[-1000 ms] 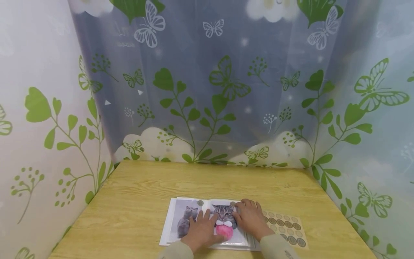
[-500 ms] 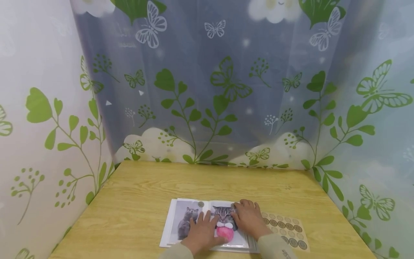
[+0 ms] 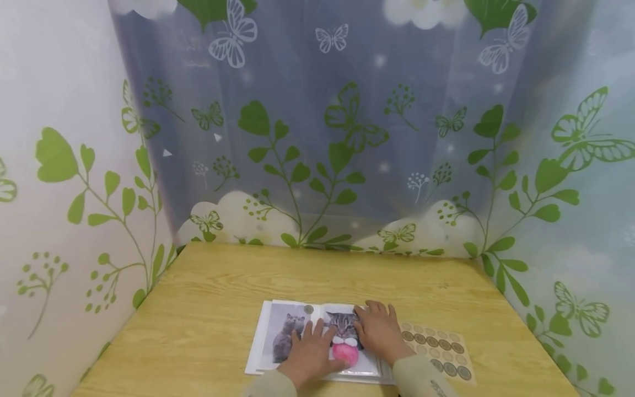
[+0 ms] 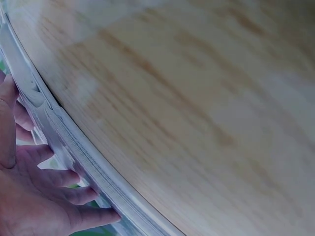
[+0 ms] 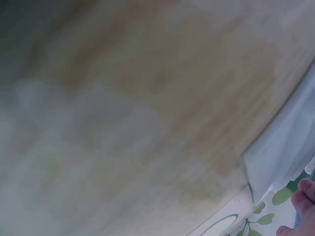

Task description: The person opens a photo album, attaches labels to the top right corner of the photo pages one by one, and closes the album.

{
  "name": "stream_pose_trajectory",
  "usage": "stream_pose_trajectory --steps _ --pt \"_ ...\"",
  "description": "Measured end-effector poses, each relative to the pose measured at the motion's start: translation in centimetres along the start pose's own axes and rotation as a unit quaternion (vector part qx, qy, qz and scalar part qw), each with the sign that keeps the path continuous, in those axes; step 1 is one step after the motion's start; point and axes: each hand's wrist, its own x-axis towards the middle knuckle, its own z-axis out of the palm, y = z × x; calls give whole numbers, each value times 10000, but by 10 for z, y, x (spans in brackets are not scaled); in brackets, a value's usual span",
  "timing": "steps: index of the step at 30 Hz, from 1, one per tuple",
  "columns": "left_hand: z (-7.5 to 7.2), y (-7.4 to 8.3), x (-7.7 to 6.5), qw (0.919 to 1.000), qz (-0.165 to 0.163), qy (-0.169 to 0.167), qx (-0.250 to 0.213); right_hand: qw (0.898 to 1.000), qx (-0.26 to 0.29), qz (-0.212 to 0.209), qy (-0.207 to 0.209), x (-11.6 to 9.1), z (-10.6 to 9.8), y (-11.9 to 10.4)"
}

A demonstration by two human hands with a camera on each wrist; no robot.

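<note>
An open photo album (image 3: 256,344) lies on the table, with a grey cat picture (image 3: 284,344) on its left page and a tabby cat picture with a pink ball (image 3: 344,354) on its right page. My left hand (image 3: 310,355) rests across the middle with fingers spread. At the right page's top corner, my right hand (image 3: 381,333) touches the page, its fingertips together. A round coin-like sticker (image 3: 308,309) sits atop the left page. In the left wrist view, the left hand (image 4: 44,196) lies over the album's stacked pages (image 4: 88,152). Only fingertips (image 5: 307,189) show in the right wrist view.
A sticker sheet (image 3: 446,353) with rows of round stickers lies right of the album, partly behind the right forearm. Wood-grain table (image 3: 223,286) surrounds both. Patterned curtains (image 3: 297,82) enclose the table at the back and sides.
The right fingertips have shifted slightly left and now cover the round sticker that showed at the right page's top corner. The left hand stays in place.
</note>
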Motion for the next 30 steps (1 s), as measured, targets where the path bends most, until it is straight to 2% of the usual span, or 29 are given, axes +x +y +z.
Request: stream_pose_trajectory --steps 12,19,24,30 --pt "-3 2 -1 10000 15 -89 -13 9999 -154 1 -30 -6 1 6" --pt "-5 3 0 10000 29 -10 16 9997 -42 9 222 -13 -1 12" --pt "-5 3 -1 9999 -16 -90 -74 9997 -67 34 229 -15 -3 14" --pt "-2 2 1 10000 31 20 84 9997 -15 70 242 -16 -5 12"
